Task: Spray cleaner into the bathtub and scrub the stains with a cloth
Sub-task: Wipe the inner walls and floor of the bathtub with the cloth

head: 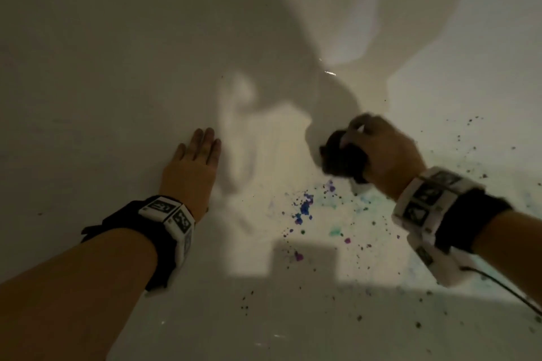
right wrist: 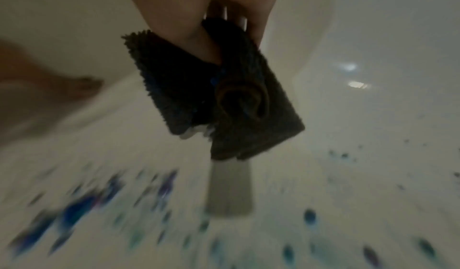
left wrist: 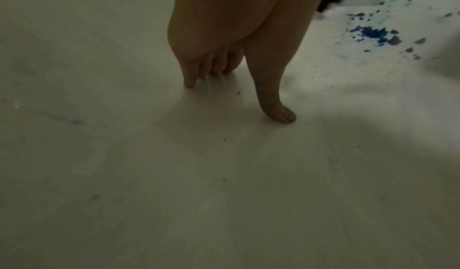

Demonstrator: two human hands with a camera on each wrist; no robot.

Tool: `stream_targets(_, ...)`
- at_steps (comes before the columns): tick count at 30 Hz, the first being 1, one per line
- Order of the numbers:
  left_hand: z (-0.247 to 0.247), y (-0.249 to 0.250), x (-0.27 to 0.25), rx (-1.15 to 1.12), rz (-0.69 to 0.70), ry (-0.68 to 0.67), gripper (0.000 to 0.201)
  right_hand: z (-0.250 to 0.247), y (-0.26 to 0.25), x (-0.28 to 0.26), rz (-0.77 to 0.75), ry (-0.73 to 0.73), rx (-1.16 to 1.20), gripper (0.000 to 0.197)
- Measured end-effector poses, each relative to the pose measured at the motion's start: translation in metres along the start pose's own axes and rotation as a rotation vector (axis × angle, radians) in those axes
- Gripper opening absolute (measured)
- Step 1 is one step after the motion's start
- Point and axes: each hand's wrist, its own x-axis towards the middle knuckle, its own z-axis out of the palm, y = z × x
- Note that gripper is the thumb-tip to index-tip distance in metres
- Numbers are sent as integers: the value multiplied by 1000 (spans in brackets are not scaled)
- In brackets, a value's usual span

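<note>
A dark fluffy cloth [head: 341, 157] [right wrist: 214, 96] is bunched in my right hand [head: 378, 149], which grips it just above the white bathtub floor [head: 264, 132]. Blue, purple and teal stains [head: 305, 208] [right wrist: 74, 212] speckle the floor below and to the right of that hand. In the left wrist view the blue stains [left wrist: 373, 34] lie at the upper right. My left hand [head: 199, 155] [left wrist: 239, 80] lies flat with straight fingers on the tub's sloping side, left of the stains and holding nothing. No spray bottle is in view.
The white tub wall [head: 102, 53] curves up on the left and at the back. Dark specks [head: 469, 138] scatter across the floor at the right. A black cable [head: 510, 293] trails from my right wrist band.
</note>
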Motion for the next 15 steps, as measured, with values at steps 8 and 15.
stream_targets(8, -2, 5, 2, -34, -11, 20, 88, -17, 43, 73, 366, 209, 259, 38)
stream_targets(15, 3, 2, 3, -20, 4, 22, 97, 57, -18, -5, -72, -136, -64, 56)
